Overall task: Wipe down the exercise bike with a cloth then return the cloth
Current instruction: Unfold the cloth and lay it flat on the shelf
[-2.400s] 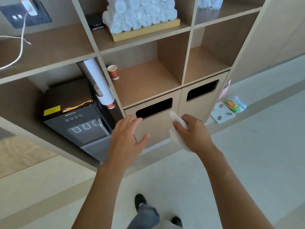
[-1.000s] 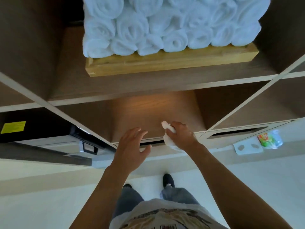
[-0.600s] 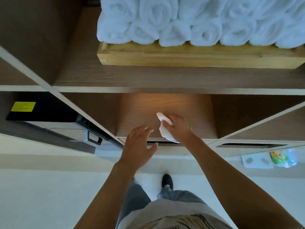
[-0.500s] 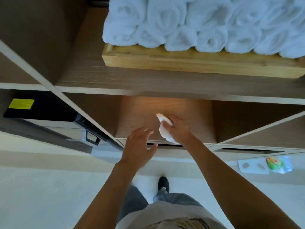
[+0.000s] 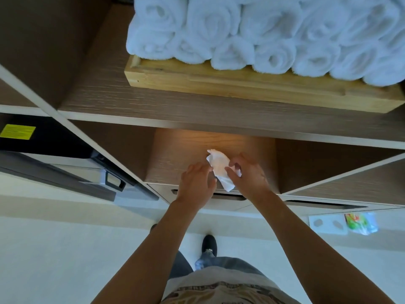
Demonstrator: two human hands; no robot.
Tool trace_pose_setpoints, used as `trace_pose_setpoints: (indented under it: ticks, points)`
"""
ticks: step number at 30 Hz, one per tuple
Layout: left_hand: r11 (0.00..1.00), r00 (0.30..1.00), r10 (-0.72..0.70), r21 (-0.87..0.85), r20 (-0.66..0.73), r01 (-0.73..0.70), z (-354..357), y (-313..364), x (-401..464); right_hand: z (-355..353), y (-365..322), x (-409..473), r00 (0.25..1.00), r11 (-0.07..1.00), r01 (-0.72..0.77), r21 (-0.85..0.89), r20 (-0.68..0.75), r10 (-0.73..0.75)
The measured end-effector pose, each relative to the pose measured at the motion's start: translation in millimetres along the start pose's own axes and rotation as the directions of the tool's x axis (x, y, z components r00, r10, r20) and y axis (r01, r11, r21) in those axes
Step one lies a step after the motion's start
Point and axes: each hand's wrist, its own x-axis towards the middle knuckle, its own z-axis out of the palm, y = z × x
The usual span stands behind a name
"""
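"Where was the cloth (image 5: 220,167)?"

"Over the shelf (image 5: 179,159), below the towels (image 5: 263,31). The right hand (image 5: 247,174) pinched it. The left hand (image 5: 197,183) touched it, fingers loose."

"What could go wrong?"

"A loose pinch could drop it on the floor (image 5: 65,249)."

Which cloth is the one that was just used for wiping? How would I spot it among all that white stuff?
Find the wooden shelf unit; its upper shelf carries a wooden tray of rolled towels. In the open cubby below, the right hand holds the cloth, and the left hand touches it. Unlike the fluffy rolls, it is thin, crumpled and unrolled.
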Motion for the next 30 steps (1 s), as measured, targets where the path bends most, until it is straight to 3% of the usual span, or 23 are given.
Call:
trace_pose_setpoints:
  ticks: [7,12,14,16,19,24,27,30]
  points:
    - [0.997,0.994,-0.026,-0.077,-0.103,0.018,17,7,6,-1,0,-15,0.995,1.000,0.007,0.003,0.095,-0.007]
    - [0.978,0.995,0.027,-0.202,-0.094,-0.045,24,16,9,2,-2,-5,0.998,0.990,-0.030,-0.141,0.057,0.038]
    - [0.962,0.996,0.016,-0.270,-0.083,-0.038,24,19,10,-2,2,1,0.985,0.987,-0.157,-0.028,0.064,0.159]
    - [0.932,0.997,-0.048,-0.360,-0.058,0.024,23,24,10,-12,6,8,0.957,0.938,-0.290,0.190,0.077,0.281]
    - [0.850,0.992,-0.124,-0.518,-0.030,0.091,19,33,13,-30,8,13,0.950,0.864,-0.314,0.394,0.136,0.283]
    - [0.739,0.994,-0.076,-0.674,-0.076,0.005,2,50,16,-48,-6,13,0.981,0.842,-0.196,0.502,0.111,0.162]
    - [0.769,0.990,-0.086,-0.640,-0.111,-0.005,-5,47,18,-48,-12,12,0.985,0.819,-0.174,0.546,0.095,0.146]
    - [0.837,0.971,-0.169,-0.544,-0.169,0.051,-2,33,19,-43,-13,9,0.977,0.850,-0.213,0.482,0.107,0.185]
